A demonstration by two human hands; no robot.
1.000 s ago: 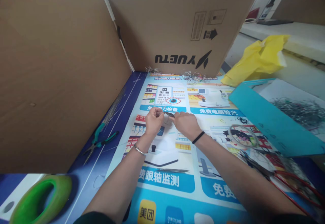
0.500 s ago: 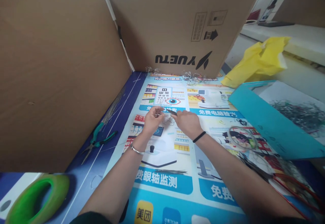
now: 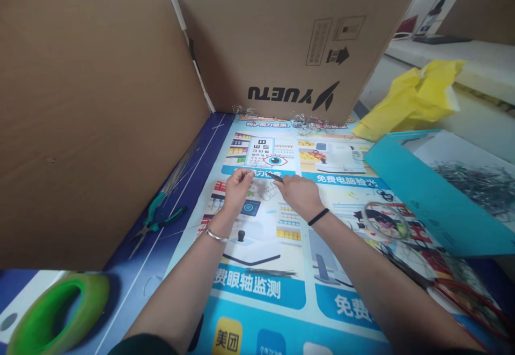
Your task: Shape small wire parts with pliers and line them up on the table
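Observation:
My left hand (image 3: 236, 190) and my right hand (image 3: 296, 194) meet over the printed poster mat (image 3: 281, 269). Between them hangs a small tangle of thin wire (image 3: 265, 190). The left hand's fingers pinch one side of the wire. A small dark tool (image 3: 276, 177) sticks out of my right fist, its tip at the wire. A silver bangle is on the left wrist and a black band on the right wrist.
Cardboard walls (image 3: 92, 108) stand on the left and behind (image 3: 289, 38). Teal-handled pliers (image 3: 155, 223) lie left of the mat, a green tape roll (image 3: 52, 315) at the near left. At right are a teal folder (image 3: 426, 189), a wire pile (image 3: 478, 180), red-handled scissors (image 3: 454, 290) and a yellow bag (image 3: 410, 103).
Both hands have drifted slightly away from me and a little apart, with the wire tangle now showing between them. The tool tip stays at the wire.

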